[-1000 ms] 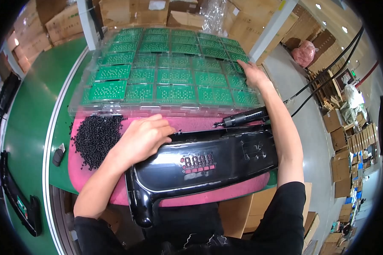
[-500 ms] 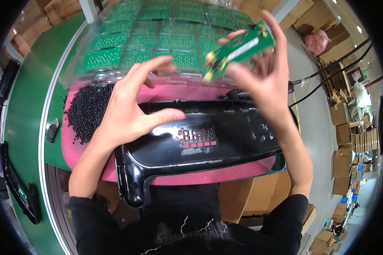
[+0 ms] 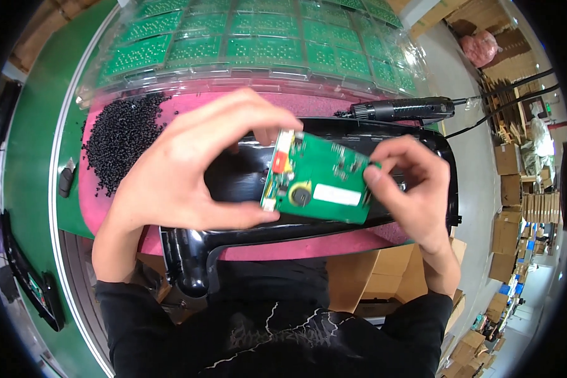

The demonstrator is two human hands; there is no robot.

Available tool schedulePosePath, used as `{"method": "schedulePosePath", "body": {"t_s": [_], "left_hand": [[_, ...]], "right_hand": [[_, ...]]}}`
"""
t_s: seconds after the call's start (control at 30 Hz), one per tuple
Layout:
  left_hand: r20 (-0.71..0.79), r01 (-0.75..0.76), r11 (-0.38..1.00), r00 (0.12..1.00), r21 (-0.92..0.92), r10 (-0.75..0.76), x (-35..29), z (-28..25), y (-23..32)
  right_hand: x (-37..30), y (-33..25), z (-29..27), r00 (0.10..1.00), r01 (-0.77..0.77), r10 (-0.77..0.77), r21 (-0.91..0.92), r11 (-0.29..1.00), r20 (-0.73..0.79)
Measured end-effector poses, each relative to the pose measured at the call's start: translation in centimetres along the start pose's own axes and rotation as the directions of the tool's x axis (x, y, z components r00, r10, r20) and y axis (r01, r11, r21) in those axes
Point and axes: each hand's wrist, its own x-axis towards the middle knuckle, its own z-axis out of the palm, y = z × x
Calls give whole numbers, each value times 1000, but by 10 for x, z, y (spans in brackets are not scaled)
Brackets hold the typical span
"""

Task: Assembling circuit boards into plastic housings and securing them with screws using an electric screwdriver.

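A green circuit board (image 3: 326,179) with a white label, a round black part and coloured connectors is held up between my two hands. My left hand (image 3: 192,160) spans its left end, thumb at the lower corner and fingers at the upper one. The right edge is pinched between thumb and fingers of my right hand (image 3: 416,183). Just below the board lies a long glossy black plastic housing (image 3: 233,183), mostly covered by the board and hands. Its rounded arm points toward me at the left.
Clear plastic trays (image 3: 246,75) of green circuit boards stand at the back. A heap of small black screws (image 3: 123,138) lies left on the pink mat (image 3: 277,252). Behind the housing rests a black electric screwdriver (image 3: 403,111) with a cable. An open cardboard box (image 3: 390,277) sits below the table edge.
My right hand has brought the circuit board down and left from over the trays, turning its component side up. My left hand has come to the board's left end.
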Motion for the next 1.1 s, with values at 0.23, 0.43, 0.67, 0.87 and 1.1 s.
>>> {"method": "schedulePosePath", "body": {"t_s": [0.23,0.43,0.67,0.87,1.1], "left_hand": [[301,189,981,934,38,-192,-11,13,3],[311,325,934,881,147,-355,-9,12,2],[265,388,869,842,308,-470,-7,21,-3],[217,330,872,880,362,-423,-6,28,-1],[211,340,848,868,406,-449,-7,29,1]], "right_hand": [[-19,13,-5,934,17,-31,43,999,356],[-4,33,-4,914,142,-119,-30,989,388],[9,55,9,918,343,-309,-108,933,247],[8,55,13,937,313,-265,-209,927,227],[8,56,15,939,307,-260,-207,929,227]]}}
